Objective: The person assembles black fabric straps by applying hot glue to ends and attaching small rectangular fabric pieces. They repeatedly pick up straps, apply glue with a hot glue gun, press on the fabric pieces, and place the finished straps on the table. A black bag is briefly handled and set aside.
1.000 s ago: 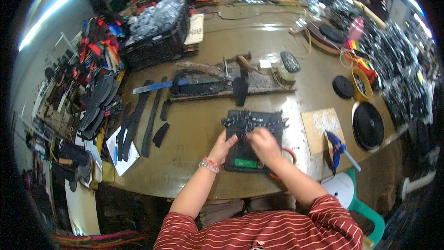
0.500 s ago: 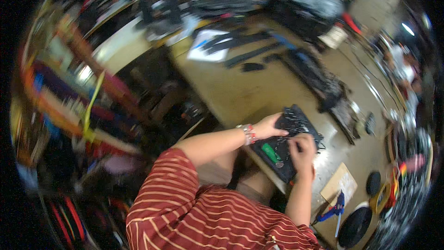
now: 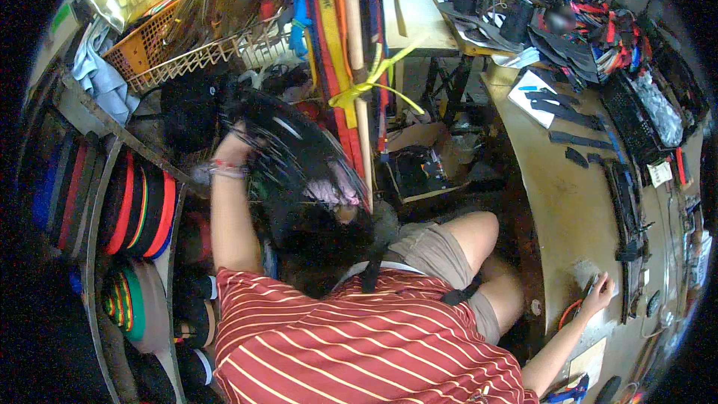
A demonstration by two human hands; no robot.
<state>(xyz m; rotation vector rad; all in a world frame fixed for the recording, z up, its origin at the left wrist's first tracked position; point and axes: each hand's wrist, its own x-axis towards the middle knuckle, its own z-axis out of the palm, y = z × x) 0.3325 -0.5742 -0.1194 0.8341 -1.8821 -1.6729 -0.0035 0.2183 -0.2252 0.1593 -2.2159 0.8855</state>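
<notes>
At the person's left, beside an open shelf (image 3: 170,284), the left hand (image 3: 238,142) reaches to the upper left part of a black bundle (image 3: 295,151). The bundle, the thing being handled, lies ahead of the person's torso and well apart from the worktable (image 3: 553,209); its surface is streaked with glossy highlights (motion blur hides the detail), and a pink item (image 3: 334,188) shows at its right-hand side. Bracelets (image 3: 226,169) circle the left wrist. The left fingers are blurred against the dark material, so one cannot tell whether they are spread, pressed together or pinching it.

At the far right, the right hand (image 3: 596,298) is at the worktable with its fingers bent; whether they pinch anything is too small to tell. An orange loop (image 3: 568,313) lies near that hand, and a tan board (image 3: 588,361) and a blue glue gun (image 3: 574,389) are nearer the lower edge. Farther along the tabletop, black strips (image 3: 561,110) lie partly across a white sheet (image 3: 523,93). Beyond the bundle, a yellow strap (image 3: 366,91) is tied around an upright pole (image 3: 356,34), and striped rolls (image 3: 142,206) fill the shelf.
</notes>
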